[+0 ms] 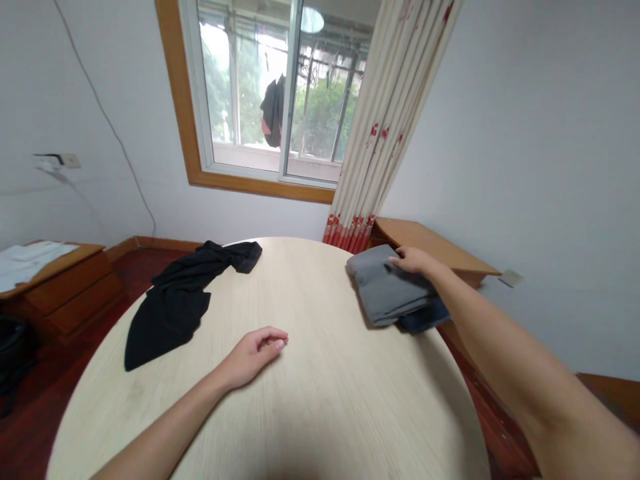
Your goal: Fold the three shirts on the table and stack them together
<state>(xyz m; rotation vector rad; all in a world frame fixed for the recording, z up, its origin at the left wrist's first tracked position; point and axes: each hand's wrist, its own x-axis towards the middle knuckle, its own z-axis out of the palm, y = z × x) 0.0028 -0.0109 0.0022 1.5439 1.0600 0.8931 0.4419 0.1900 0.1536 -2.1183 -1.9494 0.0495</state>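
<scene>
My left hand (257, 353) rests on the round table (320, 400), its fingers loosely curled and the thumb a little apart from them. Nothing is in it. On the right, a folded grey garment (387, 287) lies over a dark blue folded one (423, 317) near the table's edge. My right hand (411, 259) is at the far side of this stack, with thumb and fingers closed at the grey cloth; a dark patch under the palm is too blurred to make out. A crumpled black garment (170, 307) is spread along the table's left side, apart from both hands.
Behind the table are a window (280, 93) and a patterned curtain (380, 127). A wooden cabinet (430, 243) stands beyond the right edge. At the left is a wooden drawer unit (75, 287) with white cloth (30, 260) on top.
</scene>
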